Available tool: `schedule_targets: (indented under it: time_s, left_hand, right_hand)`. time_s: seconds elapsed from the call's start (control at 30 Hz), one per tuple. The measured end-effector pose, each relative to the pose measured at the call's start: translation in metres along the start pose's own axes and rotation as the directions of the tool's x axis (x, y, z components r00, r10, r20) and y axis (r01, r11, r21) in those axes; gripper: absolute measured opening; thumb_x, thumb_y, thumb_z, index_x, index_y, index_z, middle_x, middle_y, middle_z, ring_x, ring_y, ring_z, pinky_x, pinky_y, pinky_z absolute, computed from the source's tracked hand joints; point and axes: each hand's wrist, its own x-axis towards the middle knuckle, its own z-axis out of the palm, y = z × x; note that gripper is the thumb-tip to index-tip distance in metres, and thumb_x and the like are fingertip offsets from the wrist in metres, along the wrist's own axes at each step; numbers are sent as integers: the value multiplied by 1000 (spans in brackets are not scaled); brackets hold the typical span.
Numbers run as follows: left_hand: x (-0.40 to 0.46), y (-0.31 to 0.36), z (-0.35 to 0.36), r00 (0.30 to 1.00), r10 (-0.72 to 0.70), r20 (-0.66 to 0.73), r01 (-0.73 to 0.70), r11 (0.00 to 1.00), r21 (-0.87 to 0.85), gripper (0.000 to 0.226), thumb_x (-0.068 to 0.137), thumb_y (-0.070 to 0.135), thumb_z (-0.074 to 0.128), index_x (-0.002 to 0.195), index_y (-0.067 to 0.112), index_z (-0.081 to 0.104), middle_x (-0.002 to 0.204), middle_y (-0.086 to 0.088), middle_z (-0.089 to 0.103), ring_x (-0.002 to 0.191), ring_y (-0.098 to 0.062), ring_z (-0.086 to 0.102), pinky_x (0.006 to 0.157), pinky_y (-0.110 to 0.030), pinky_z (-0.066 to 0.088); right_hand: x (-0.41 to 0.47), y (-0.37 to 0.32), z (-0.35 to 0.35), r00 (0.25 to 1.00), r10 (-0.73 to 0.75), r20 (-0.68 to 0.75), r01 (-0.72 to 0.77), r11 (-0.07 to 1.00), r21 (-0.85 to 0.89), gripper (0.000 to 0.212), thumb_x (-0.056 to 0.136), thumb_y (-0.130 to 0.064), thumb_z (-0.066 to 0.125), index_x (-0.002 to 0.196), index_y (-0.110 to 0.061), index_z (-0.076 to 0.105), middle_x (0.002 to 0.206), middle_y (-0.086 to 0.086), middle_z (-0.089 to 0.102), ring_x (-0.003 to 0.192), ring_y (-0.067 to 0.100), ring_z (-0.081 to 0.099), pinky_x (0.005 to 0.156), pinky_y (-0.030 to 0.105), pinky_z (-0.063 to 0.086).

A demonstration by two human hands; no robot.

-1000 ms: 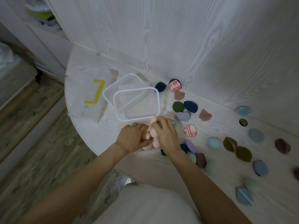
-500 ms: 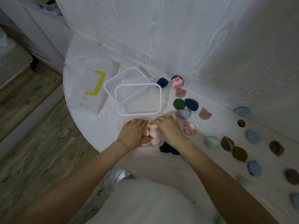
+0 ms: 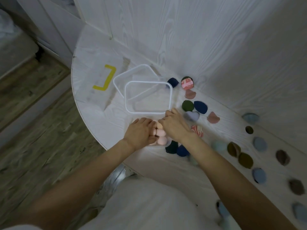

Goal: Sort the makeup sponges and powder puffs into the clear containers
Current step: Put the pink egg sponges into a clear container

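Gathering pink sponges [image 3: 44, 133]... waitGathering step: left hand [image 3: 139, 135] and right hand [image 3: 176, 128], fingers curled, apparently pinching pink sponges [image 3: 160, 135] at the table [image 3: 93, 117] edge. Next: lift into empty container [image 3: 171, 97].

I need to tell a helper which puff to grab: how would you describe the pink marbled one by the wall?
Start at the clear container on the round white table and look beyond its far right corner, near the wall. The pink marbled puff lies there beside a navy puff; it alone there has swirled pink-and-white patterning.
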Motion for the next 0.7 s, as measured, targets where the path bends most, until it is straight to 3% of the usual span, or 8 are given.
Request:
schedule_targets:
  time_s: [0.07,0.13,0.27,0.37,0.4,0.47,0.63,0.7]
  left_hand:
    - [-1,-1,-1,1000,-14,-9,13,1000,-10,54,80,45,61,120,11,56,121,-5,57,111,-23,51,94,-33,37]
    - [-1,-2,-1,1000,-20,-19,20,1000,-12,52,80,46,60,119,12,57,118,-4,58,110,-21,51,93,-31,37]
    - [-2,-3,0,1000,-18,-15,17,999,-39,50,81,45,58,121,15,57,116,-3,57,110,-20,50,95,-29,36]
    - [-3,-4,0,1000,16,-11,-17,998,-66,54,81,43,60,126,14,53,125,-4,54,116,-22,48,99,-30,34]
    - [-4,-4,-1,1000,26,-9,-27,997,-68,57,81,42,60,130,14,50,130,-4,52,119,-23,47,100,-31,33]
    - [-4,-2,-2,1000,31,-1,-30,997,-66,61,83,41,60,135,13,45,137,-4,47,125,-23,42,102,-30,30]
    - [0,-3,-1,999,20,24,-19,999,-47,69,84,43,58,143,19,33,137,-5,44,123,-23,40,100,-30,30]
    - [3,-4,0,998,42,35,-41,999,-31,70,83,44,57,145,28,28,132,-7,44,116,-25,42,97,-33,33]
  right_hand:
    - [2,-7,-6,994,90,-66,-93,994,-55,15,65,-14,73,58,-18,60,55,-3,58,69,16,52,69,27,21]
    - [6,-15,-17,984,155,-88,-161,985,-65,24,55,-12,76,46,-20,55,44,-6,51,60,14,51,70,25,28]
    - [19,-23,-6,991,133,-8,-133,991,-6,23,89,-5,44,79,-16,62,81,-2,65,92,18,53,93,29,32]
    - [16,-19,-12,994,107,19,-107,994,-1,18,74,-29,68,57,-28,61,59,-12,62,67,5,58,83,19,40]
    - [13,-13,-13,993,114,18,-114,993,24,17,74,-31,69,58,-28,63,61,-11,63,67,5,59,82,18,39]
    - [9,-2,-3,998,47,40,-50,995,89,18,91,-18,50,86,-16,68,87,0,66,92,16,59,87,23,34]
    - [-8,5,7,987,65,-145,-23,962,273,28,91,-12,48,114,-20,61,100,-1,65,96,21,53,84,29,37]
    - [-24,-4,15,948,210,-239,-110,921,373,24,83,-7,60,105,-15,66,97,3,67,91,22,54,79,32,41]
